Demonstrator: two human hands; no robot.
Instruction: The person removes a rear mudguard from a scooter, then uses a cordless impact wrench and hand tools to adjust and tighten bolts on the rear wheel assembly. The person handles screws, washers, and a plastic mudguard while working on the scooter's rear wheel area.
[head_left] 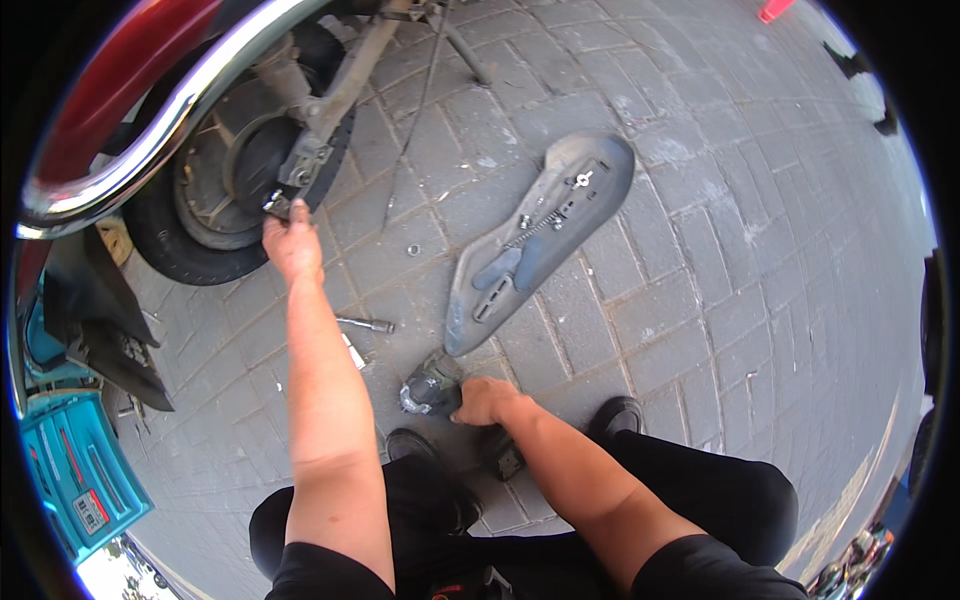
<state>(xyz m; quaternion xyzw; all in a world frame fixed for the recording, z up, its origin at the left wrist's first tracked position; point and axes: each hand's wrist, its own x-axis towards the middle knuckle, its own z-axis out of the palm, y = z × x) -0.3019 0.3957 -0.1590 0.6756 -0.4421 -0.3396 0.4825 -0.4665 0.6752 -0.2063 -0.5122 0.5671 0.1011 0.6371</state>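
Observation:
My left hand [293, 243] reaches to the hub of a wheel [205, 190], its fingers closed at a small dark metal piece [277, 204] by the swingarm end [305, 160]; the fingertips are partly hidden. Low in front of me, my right hand [487, 401] is wrapped round the handle of a dark cordless impact wrench [432, 384], whose battery end [503, 455] shows below the wrist. Just beyond lies a long dark plastic cover [540, 240], hollow side up, with a spring [535, 230] and several small metal parts in it.
A socket tool [368, 325] and a loose nut [413, 250] lie on the paving [690, 270]. The chrome bumper bar [150, 150] curves above the wheel. At the left are dark flaps [105, 310] and a teal tool case [85, 465]. My shoes [615, 415] flank the wrench.

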